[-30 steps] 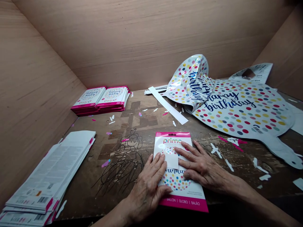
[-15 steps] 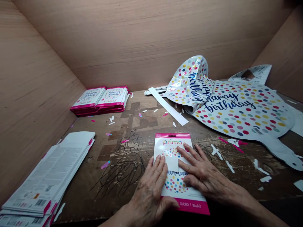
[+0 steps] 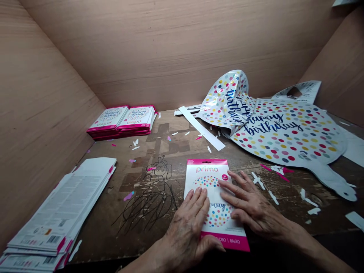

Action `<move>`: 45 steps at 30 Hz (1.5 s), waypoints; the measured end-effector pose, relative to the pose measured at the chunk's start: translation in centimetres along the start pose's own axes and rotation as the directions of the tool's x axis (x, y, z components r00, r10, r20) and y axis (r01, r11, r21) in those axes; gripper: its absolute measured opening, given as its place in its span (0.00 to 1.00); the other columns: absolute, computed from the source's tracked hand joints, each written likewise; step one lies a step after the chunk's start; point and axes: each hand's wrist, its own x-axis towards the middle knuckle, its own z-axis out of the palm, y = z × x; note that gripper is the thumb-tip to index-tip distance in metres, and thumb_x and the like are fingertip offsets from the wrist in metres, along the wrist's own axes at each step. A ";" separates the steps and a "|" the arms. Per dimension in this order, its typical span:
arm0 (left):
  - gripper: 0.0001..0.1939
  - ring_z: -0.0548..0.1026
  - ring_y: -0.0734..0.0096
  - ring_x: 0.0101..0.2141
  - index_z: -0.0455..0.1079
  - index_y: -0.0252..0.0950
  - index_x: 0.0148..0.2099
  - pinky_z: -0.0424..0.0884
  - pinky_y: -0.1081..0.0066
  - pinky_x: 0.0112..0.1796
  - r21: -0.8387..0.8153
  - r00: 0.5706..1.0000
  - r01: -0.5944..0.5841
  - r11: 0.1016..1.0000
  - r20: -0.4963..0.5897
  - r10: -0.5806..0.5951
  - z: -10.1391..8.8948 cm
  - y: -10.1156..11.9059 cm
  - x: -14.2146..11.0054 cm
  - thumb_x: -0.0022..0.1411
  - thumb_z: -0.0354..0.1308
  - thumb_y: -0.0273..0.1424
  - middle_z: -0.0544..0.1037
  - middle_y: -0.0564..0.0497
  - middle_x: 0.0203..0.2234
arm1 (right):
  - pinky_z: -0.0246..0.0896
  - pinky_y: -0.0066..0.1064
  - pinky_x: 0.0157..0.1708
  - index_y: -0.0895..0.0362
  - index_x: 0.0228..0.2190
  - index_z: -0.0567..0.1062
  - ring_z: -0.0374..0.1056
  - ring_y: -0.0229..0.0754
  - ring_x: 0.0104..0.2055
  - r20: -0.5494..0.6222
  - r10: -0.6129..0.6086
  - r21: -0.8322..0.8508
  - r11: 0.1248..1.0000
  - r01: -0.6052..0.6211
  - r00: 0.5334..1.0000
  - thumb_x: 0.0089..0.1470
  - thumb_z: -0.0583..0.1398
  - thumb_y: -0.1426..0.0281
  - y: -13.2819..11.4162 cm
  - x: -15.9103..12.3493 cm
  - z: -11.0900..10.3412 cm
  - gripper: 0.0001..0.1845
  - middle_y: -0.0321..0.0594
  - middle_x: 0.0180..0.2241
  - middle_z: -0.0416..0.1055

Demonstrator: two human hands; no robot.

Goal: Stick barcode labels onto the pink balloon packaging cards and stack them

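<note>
A white balloon packet (image 3: 207,170) with pink bands at both ends and printed dots lies on the table right in front of me. My left hand (image 3: 189,220) rests flat across its left half, fingers stretched out, the thumb over the lower pink band. On its right side lies my right hand (image 3: 253,201), fingers spread, the tips touching the packet's right part. A pale square shows faintly on the packet between the hands; its left part is hidden under my left fingers.
Flat birthday balloons (image 3: 287,129) cover the back right. Pink-edged packets (image 3: 136,117) form stacks at the back left. Cardboard sleeves (image 3: 57,208) are piled at the left. A white paper strip (image 3: 201,129) and paper scraps (image 3: 258,180) lie on the worn table (image 3: 170,159). Wooden walls enclose it.
My left hand has slid right over the packet, partly covering the white square. My right hand has shifted slightly right, towards the packet's edge. The packet has barely moved.
</note>
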 end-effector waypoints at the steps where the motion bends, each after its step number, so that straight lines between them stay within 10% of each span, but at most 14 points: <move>1: 0.45 0.48 0.49 0.59 0.51 0.21 0.60 0.56 0.51 0.55 -0.006 1.000 0.002 1.000 -0.011 -0.002 0.2 0.0 -0.1 0.54 0.45 0.56 0.53 0.30 0.59 | 0.24 0.57 0.59 0.52 0.54 0.63 0.33 0.53 0.64 0.017 -0.021 -0.001 1.000 0.021 1.000 0.58 0.52 0.60 0.1 -0.2 -0.1 0.24 0.38 0.59 0.53; 12: 0.39 0.49 0.51 0.59 0.50 0.24 0.61 0.58 0.53 0.54 0.002 1.000 -0.013 1.000 -0.004 0.013 0.0 -0.2 0.3 0.59 0.46 0.50 0.53 0.31 0.59 | 0.20 0.59 0.57 0.49 0.56 0.59 0.37 0.50 0.64 0.172 0.053 0.172 0.982 -0.083 0.984 0.60 0.49 0.61 -0.7 0.9 -1.5 0.23 0.39 0.56 0.60; 19: 0.39 0.61 0.55 0.55 0.46 0.33 0.64 0.64 0.61 0.51 0.050 0.966 -0.100 0.994 -0.233 0.109 0.5 -2.2 0.8 0.56 0.53 0.46 0.62 0.39 0.57 | 0.17 0.52 0.59 0.52 0.50 0.65 0.32 0.42 0.64 0.114 0.097 0.187 0.975 -0.117 0.989 0.60 0.49 0.60 -0.9 1.1 -2.3 0.19 0.31 0.56 0.60; 45: 0.39 0.50 0.53 0.59 0.40 0.34 0.65 0.55 0.51 0.55 -0.100 0.990 -0.105 0.989 -0.100 0.095 0.2 -1.2 0.2 0.59 0.48 0.47 0.54 0.38 0.60 | 0.24 0.61 0.57 0.47 0.54 0.63 0.38 0.50 0.64 0.109 0.139 0.288 0.943 -0.165 0.984 0.60 0.48 0.60 -1.8 1.1 -1.8 0.21 0.36 0.55 0.62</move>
